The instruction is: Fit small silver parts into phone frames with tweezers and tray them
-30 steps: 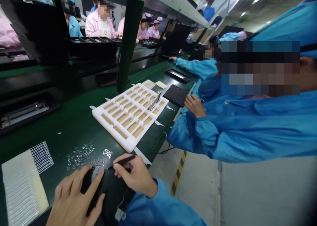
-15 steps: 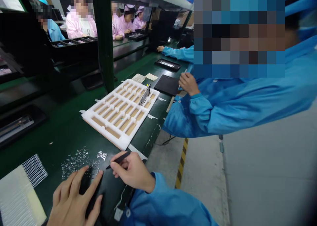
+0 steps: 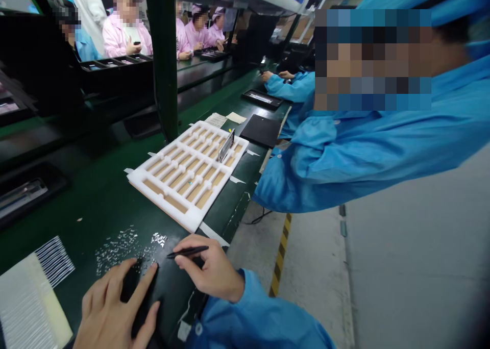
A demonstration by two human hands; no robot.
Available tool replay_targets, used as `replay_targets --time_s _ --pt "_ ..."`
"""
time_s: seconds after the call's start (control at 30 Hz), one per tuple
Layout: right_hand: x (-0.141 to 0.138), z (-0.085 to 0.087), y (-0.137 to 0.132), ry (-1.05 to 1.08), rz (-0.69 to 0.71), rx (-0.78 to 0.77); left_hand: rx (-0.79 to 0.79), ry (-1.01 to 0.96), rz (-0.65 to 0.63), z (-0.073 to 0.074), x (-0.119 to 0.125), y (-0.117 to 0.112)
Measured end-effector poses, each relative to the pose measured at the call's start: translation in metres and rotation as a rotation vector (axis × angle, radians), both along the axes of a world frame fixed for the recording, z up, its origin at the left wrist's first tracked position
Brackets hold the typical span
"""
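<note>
At twelve o'clock on the green belt (image 3: 76,191), small metal parts (image 3: 118,249) lie loose, white foam tray (image 3: 184,214) seemingly unfilled; your right hand (image 3: 210,267) pinches black tweezers (image 3: 187,252); your left hand (image 3: 111,303) rests open on a black panel (image 3: 172,293).

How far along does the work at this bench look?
Seemingly done: one slim device stands upright in the white foam tray. In hand: the right hand pinches slim black tweezers above a black panel, which the left hand presses flat. Seemingly left: many tiny silvery pieces lie loose on the green mat, and most tray slots show only tan backing.
</note>
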State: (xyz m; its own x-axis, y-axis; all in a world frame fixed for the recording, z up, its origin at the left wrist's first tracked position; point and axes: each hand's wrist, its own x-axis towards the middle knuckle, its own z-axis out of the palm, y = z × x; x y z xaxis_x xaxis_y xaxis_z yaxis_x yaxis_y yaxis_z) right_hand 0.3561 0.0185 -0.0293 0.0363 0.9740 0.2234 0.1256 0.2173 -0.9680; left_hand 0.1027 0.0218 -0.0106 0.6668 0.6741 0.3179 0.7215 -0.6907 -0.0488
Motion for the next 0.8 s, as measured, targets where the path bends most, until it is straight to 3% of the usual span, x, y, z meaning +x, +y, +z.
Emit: replay_targets --time_s 0.6,0.8 --pt "-0.009 0.004 0.01 -0.046 0.125 -0.124 -0.011 -0.078 0.02 0.003 0.004 -0.003" --pt "-0.01 -0.002 0.012 0.15 0.073 -0.164 -0.006 -0.107 0.006 -0.002 0.002 -0.001"
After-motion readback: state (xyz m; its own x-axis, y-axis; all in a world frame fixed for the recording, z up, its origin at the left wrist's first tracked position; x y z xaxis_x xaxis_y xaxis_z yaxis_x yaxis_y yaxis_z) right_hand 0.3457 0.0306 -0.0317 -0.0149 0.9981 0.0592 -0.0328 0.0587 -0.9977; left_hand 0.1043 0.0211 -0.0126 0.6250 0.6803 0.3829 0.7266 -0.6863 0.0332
